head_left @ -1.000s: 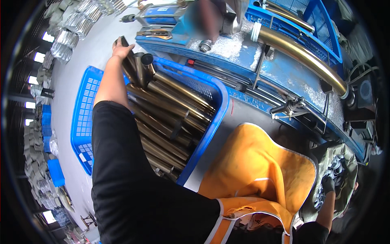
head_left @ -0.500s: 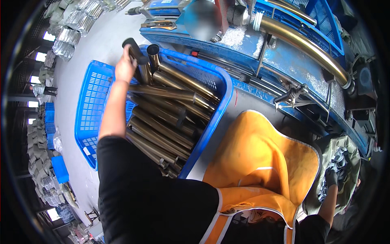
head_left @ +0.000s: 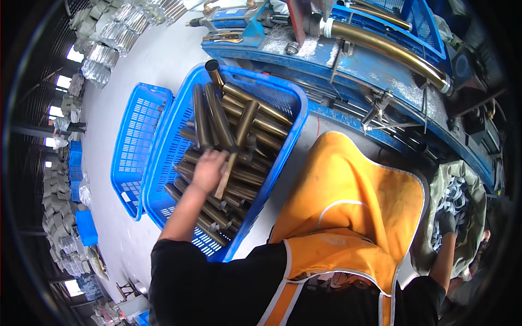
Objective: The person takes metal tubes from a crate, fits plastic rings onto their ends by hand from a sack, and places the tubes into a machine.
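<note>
My left hand [head_left: 210,169] is over the blue plastic basket [head_left: 300,103], at the near ends of two dark metal tubes [head_left: 202,117] lying on the pile. Its fingers are blurred, so whether they grip a tube does not show. A bright bronze-coloured tube or strip [head_left: 226,176] lies beside the fingertips. Beneath are several more bronze tubes [head_left: 255,103], stacked at various angles. Far to the right, my right hand [head_left: 447,223], in a dark glove, reaches into a green sack [head_left: 472,239] of pale grey ring-like pieces [head_left: 454,191]. Its fingers are hidden among them.
A second blue basket [head_left: 136,130] stands left of the full one. At the back is a blue metal workbench [head_left: 359,70] with a long curved brass-coloured tube [head_left: 389,49], a blue cylinder fixture [head_left: 234,19] and rods. An orange apron [head_left: 348,185] covers my front.
My left hand has come down from the basket's far left corner, where it held a tube upright, to the middle of the pile. My right hand stays in the sack. The view has shifted slightly.
</note>
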The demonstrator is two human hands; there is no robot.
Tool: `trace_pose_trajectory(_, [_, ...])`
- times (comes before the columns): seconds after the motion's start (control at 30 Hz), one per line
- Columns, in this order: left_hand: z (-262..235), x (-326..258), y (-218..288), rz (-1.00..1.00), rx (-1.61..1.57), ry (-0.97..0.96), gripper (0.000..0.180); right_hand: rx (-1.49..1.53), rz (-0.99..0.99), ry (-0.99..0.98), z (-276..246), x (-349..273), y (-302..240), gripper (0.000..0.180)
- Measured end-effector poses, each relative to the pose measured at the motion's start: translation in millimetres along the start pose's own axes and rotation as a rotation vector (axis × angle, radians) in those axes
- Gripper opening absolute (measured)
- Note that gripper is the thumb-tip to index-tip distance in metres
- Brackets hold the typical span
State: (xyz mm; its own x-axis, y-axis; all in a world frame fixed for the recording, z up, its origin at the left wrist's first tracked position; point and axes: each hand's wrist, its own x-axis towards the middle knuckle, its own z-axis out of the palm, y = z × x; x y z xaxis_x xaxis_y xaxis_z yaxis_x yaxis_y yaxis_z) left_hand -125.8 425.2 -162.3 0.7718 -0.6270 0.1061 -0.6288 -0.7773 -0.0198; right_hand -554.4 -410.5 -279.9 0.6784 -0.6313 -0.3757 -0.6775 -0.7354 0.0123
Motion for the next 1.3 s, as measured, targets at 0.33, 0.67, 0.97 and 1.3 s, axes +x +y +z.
trace_pose_trajectory(0.33, [-41, 136, 48, 0.046, -0.179, 0.38, 0.034, 0.119, -0.083, 0.132, 16, -11, 15, 0.036])
trace_pose_trajectory(0.67, [44, 268, -116, -0.505, 0.051, -0.032, 0.08, 0.081, -0.153, 0.164, 25, -30, 27, 0.03])
trace_pose_trajectory(0.97, [9, 238, -59, -0.281, 0.204, 0.093, 0.054, 0.198, -0.003, 0.19, 0, -53, -11, 0.026])
trace_pose_trajectory(1.3, [-35, 162, 125, 0.419, 0.079, -0.127, 0.056, 0.283, -0.248, 0.142, -52, -55, -50, 0.033])
